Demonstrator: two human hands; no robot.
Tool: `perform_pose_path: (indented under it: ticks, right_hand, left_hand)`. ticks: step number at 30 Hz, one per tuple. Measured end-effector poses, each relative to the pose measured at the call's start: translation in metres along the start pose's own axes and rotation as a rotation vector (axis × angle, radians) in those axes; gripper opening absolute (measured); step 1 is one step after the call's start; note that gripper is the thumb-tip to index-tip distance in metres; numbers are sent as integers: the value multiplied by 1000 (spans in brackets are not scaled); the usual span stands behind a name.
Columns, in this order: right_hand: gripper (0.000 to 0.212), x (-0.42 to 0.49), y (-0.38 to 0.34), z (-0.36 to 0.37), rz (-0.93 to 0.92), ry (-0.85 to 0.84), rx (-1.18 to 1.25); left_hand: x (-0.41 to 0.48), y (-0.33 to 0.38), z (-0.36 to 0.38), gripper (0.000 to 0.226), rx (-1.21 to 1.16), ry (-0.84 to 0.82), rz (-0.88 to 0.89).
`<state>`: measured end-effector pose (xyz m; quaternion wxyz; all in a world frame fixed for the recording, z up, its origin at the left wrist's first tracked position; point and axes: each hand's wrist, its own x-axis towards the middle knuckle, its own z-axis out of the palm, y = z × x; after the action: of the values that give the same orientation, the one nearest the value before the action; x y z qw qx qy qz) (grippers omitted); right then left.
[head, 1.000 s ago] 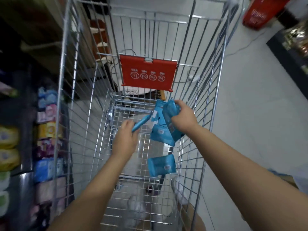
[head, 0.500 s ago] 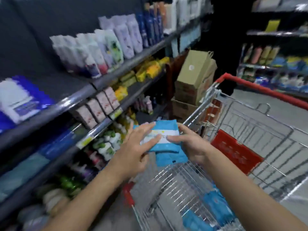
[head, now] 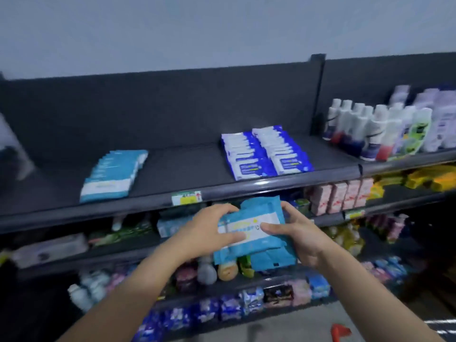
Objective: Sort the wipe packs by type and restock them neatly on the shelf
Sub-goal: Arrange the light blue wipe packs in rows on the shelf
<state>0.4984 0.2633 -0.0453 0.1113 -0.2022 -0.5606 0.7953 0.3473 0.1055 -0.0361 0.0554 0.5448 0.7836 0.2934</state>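
A small stack of light blue wipe packs (head: 256,239) is held in front of me, just below the top shelf's edge. My left hand (head: 209,233) grips its left side, thumb across the white label. My right hand (head: 296,236) grips the right side, thumb on top. On the dark top shelf (head: 177,169) a row of the same light blue packs (head: 113,174) lies at the left. Two rows of dark blue and white wipe packs (head: 265,153) lie to their right.
White bottles (head: 375,130) stand at the right end of the top shelf. Lower shelves hold pink boxes (head: 338,196), yellow packs (head: 429,178) and mixed goods. A red corner of the cart (head: 339,332) shows at the bottom right. Bare shelf lies between the two wipe groups.
I have turned from the cart to face the shelf squarely. Both hands brought the light blue packs out of the cart and up toward the top shelf's edge.
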Motion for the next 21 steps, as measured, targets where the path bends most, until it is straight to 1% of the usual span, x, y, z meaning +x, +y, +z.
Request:
perform_pose_path:
  ticks: [2, 3, 5, 7, 9, 11, 13, 15, 18, 21]
  right_hand:
    - [53, 36, 5, 46, 18, -39, -28]
    - [51, 54, 8, 67, 18, -51, -38]
    - [41, 87, 14, 105, -3, -51, -52]
    - [25, 117, 20, 135, -34, -22, -84]
    - [21, 140, 24, 159, -23, -23, -134]
    - [23, 158, 27, 177, 3, -35, -187]
    - [29, 174, 28, 189, 10, -45, -249]
    - [33, 192, 25, 198, 11, -56, -304]
    - [33, 223, 18, 205, 10, -50, -317]
    - [30, 256, 9, 212, 10, -54, -275]
  left_hand:
    - [-13, -46, -32, 32, -191, 39, -91]
    - [-20, -69, -47, 28, -262, 55, -122]
    - [-33, -109, -77, 27, -358, 111, -178]
    - [-44, -147, -104, 22, -433, 167, -233]
    - [-56, -180, -127, 22, -510, 228, -298]
    - [-66, -208, -145, 21, -595, 283, -365]
    - [-69, -231, -162, 26, -609, 311, -405]
    - [-66, -250, -178, 28, -576, 313, -403]
    - [-55, -275, -194, 21, -546, 350, -425]
    - [-40, -300, -204, 24, -516, 366, -463]
